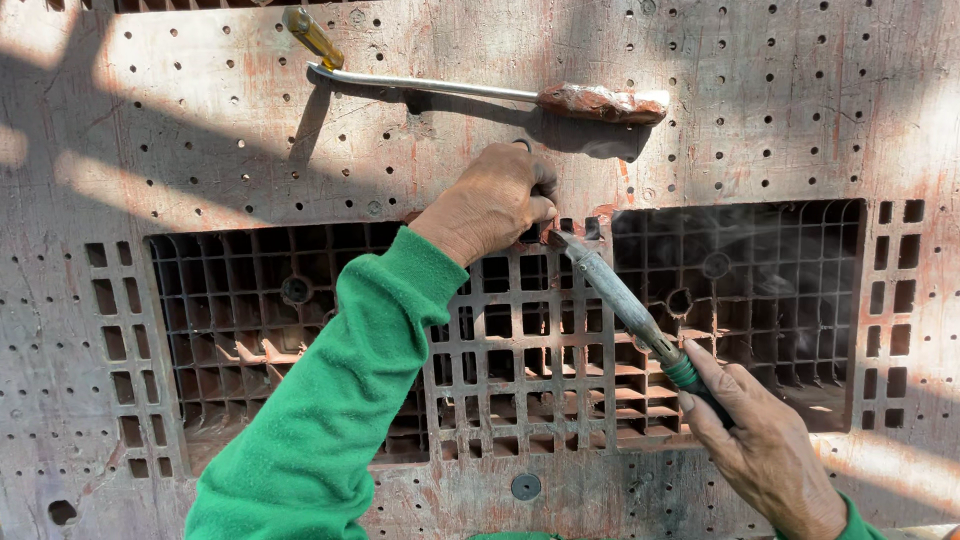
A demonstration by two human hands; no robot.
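My left hand (493, 200), in a green sleeve, is closed on the top edge of a grey plastic grid panel (520, 350) set in a large dirty perforated slab (200, 120). My right hand (765, 450) grips the green handle of a long metal tool (615, 295). The tool's tip rests at the grid's top edge, right beside my left fingers. Thin smoke hangs over the right opening.
A long metal rod tool with a rusty brown handle (600, 102) and a yellow-handled screwdriver (312, 37) lie on the slab above my hands. Dark recessed grid openings (260, 320) (760, 290) flank the centre panel. Rows of small slots line both sides.
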